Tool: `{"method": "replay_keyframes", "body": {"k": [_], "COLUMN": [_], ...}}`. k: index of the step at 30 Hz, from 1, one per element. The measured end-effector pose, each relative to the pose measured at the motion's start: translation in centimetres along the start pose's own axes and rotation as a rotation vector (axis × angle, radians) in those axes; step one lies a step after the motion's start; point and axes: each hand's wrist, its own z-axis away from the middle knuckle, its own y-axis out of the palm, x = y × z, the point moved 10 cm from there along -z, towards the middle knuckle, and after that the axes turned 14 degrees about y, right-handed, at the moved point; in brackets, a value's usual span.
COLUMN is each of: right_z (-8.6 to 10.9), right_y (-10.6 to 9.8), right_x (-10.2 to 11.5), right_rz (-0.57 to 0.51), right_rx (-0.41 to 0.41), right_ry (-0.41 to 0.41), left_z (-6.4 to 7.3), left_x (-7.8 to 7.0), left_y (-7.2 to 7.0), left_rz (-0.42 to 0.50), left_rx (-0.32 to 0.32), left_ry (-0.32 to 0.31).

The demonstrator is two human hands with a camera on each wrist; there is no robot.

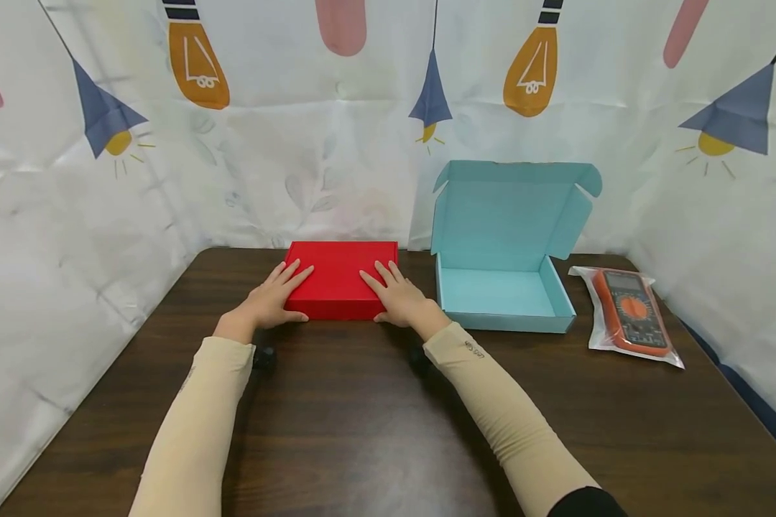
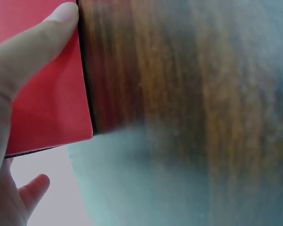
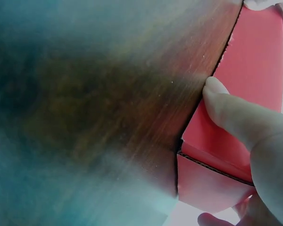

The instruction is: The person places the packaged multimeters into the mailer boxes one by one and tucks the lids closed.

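A closed red cardboard box [image 1: 339,276] lies near the far edge of the table. My left hand [image 1: 265,300] rests at its left end, with straight, spread fingers over the lid and the thumb against the front wall. At the right end my right hand [image 1: 401,298] lies the same way, its fingers spread on the lid. In the left wrist view the thumb [image 2: 42,40] touches the red front wall. Another thumb [image 3: 231,106] presses that wall in the right wrist view, near the corner. The undersides of the hands are hidden.
Right of the red box stands a light blue cardboard box [image 1: 498,291] with its lid raised. Farther right lies an orange multimeter [image 1: 634,309] in a clear plastic bag. A printed white curtain [image 1: 265,172] hangs behind the dark wooden table [image 1: 336,431].
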Motion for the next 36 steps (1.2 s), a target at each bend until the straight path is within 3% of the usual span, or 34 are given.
{"method": "replay_keyframes", "body": {"k": [14, 24, 36], "right_z": [0.0, -0.2, -0.45], "right_y": [0.28, 0.52, 0.45], "right_x": [-0.04, -0.28, -0.23], "right_rz": [-0.021, -0.018, -0.013], "right_rx": [-0.007, -0.008, -0.007], "right_ry": [0.03, 0.054, 0.041], "left_z": [0.12, 0.11, -0.15], "left_x": [0.25, -0.23, 0.6], "left_y": [0.16, 0.03, 0.16], "left_rz": [-0.014, -0.002, 0.017], "left_rx": [-0.01, -0.039, -0.022], "left_ry": [-0.049, -0.031, -0.038]}}
